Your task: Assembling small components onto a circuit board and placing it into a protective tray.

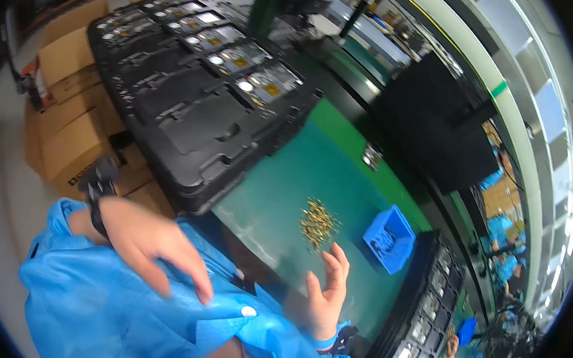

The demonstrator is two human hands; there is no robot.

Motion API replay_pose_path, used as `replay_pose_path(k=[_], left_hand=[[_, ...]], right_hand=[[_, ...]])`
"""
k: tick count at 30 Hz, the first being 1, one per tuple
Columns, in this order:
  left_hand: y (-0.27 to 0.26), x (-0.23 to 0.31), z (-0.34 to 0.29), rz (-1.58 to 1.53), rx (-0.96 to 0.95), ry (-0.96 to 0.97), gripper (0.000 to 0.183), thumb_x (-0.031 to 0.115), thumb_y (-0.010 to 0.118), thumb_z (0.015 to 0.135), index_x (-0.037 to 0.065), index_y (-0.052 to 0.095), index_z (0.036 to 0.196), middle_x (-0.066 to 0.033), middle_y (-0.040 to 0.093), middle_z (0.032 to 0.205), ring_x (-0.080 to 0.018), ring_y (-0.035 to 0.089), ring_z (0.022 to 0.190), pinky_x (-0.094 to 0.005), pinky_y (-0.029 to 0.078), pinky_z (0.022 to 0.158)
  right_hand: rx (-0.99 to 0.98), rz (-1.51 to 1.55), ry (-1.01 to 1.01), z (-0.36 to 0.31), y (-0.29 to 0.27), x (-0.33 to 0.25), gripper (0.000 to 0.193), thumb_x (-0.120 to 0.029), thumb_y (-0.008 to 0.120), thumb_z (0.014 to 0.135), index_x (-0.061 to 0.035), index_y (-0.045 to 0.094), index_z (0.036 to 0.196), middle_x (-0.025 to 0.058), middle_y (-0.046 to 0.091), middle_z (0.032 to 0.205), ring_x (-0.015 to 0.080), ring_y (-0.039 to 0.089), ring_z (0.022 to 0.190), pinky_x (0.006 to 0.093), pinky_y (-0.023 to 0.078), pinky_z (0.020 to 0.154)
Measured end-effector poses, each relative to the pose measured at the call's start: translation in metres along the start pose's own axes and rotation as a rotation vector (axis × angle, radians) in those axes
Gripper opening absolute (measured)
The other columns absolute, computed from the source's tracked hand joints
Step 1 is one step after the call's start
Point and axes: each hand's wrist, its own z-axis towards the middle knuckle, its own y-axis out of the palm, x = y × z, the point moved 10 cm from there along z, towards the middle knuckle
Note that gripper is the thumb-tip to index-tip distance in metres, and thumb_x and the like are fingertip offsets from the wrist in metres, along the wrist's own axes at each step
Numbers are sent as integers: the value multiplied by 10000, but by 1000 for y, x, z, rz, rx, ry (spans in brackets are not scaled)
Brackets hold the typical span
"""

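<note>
My left hand hangs in front of my blue smock, a dark band on its wrist. Its fingers stretch out apart with nothing in them, slightly smeared by motion. Over the near part of the green work mat, my right hand is raised with thumb and fingers apart and holds nothing. Just beyond its fingertips lies a loose pile of small brass-coloured parts. A blue plastic bin with small dark pieces inside stands right of the pile.
A large black moulded tray with rows of metal-and-board assemblies fills the far left. Another black tray lies at lower right. One small assembly sits near a black panel. Cardboard boxes are stacked at left; other people work at right.
</note>
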Motion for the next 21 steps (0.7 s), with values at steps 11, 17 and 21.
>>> replay_pose_path(k=[11,17,21], left_hand=[[-297,60,-293,1566,1310,-1270,456,315,466,880,-21,447,1187,-210,447,1227,-343,434,1132,-384,365,948],[-325,12,-404,1500,1283,-1400,322,253,398,899,4,564,1018,-217,561,1018,-352,467,1064,-431,380,880],[-315,5,-347,1798,812,-1420,265,183,384,891,5,572,832,-161,543,859,-321,498,908,-408,411,808]], right_hand=[[253,-743,-210,6,17,47,346,-94,582,744,-71,506,1080,133,416,1260,329,352,1211,539,173,1003],[225,-749,-218,10,27,52,328,-75,579,742,-73,510,1062,124,433,1235,327,372,1195,553,180,1000],[201,-693,-250,13,28,50,290,-96,586,747,-71,533,1031,124,453,1203,325,396,1170,567,207,978]])
